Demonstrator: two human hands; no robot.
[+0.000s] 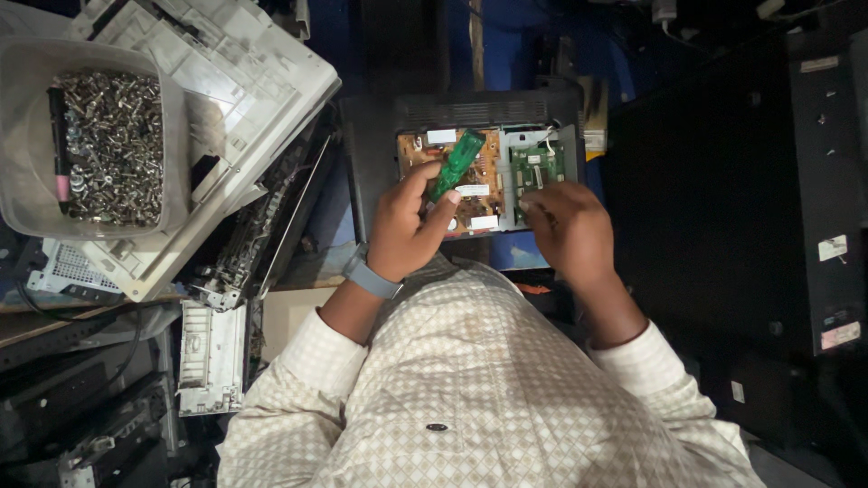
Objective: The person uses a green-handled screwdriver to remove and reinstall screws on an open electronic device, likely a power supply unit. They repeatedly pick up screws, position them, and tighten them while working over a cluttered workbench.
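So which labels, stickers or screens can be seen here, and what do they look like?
White rectangular labels on the brown circuit board, beside the green screwdriver that the left hand holds.
Pale sticker, top of the dark cabinet at right.
White sticker, tilted, lower down that cabinet.
White and pink sticker, below it.
No screens.

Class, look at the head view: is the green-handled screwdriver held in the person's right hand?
No, the left hand grips the green-handled screwdriver, while the right hand rests empty on the circuit boards.
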